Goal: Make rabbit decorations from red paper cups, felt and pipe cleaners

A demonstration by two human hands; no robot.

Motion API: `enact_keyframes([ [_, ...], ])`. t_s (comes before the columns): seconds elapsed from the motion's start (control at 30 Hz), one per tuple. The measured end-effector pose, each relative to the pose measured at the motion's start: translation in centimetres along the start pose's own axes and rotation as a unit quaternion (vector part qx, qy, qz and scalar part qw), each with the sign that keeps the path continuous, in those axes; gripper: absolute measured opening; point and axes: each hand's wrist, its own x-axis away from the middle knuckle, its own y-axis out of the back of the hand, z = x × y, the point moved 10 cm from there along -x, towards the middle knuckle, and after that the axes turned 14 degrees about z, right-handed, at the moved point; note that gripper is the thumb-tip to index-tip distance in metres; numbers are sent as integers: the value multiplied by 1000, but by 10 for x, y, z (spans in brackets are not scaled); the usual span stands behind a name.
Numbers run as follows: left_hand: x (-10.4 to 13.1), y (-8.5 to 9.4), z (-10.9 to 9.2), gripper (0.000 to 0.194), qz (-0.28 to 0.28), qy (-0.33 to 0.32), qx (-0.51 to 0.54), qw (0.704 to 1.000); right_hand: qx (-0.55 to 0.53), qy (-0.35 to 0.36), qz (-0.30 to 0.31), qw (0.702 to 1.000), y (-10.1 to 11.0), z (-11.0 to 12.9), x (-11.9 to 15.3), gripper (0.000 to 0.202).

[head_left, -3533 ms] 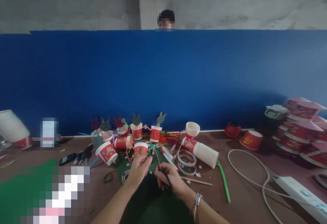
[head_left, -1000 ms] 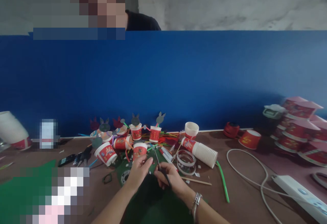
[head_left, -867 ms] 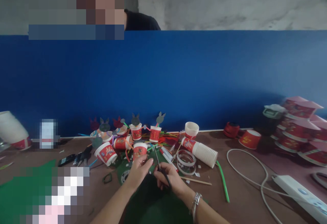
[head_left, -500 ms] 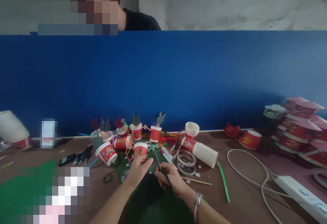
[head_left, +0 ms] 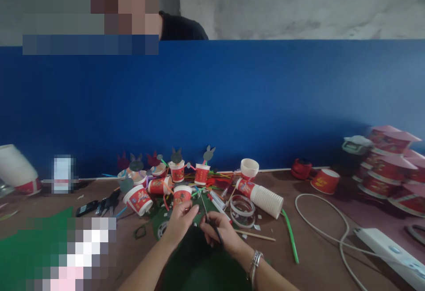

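Observation:
Dark-handled scissors are in my right hand, their blades pointing up and away towards the cups. My left hand is closed just left of the blades, thumb against fingers; whatever it pinches is too small and dark to make out. Right behind my left hand stands a red and white paper cup. A dark green sheet lies under both hands. Farther back, paper cups with dark animal-head cutouts stand in a row.
A lying stack of paper cups, tape rolls, markers and a wooden stick are right of my hands. Farther right are a cable and a power strip. A blue partition rises behind; a person is beyond it.

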Motion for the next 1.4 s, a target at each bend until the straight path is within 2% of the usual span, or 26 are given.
enact_keyframes([
  [0.17,0,1,-1,35,5,4,-15,1000,9,-1,2,1000,0,0,1,35],
  [0.43,2,3,1,37,-33,7,-4,999,2,-7,-4,1000,1,0,1,37],
  [0.8,-2,1,3,34,6,-8,-29,1000,6,-11,1,1000,-1,0,2,38],
  [1.0,0,1,-1,36,-14,-1,-18,1000,3,-5,-8,1000,1,-2,1,39],
  [1.17,3,-9,-4,37,-13,16,-24,1000,2,-3,-39,999,8,-3,2,41],
  [1.4,4,-10,-5,40,-8,2,-24,1000,-13,3,-11,1000,2,-1,1,41],
])
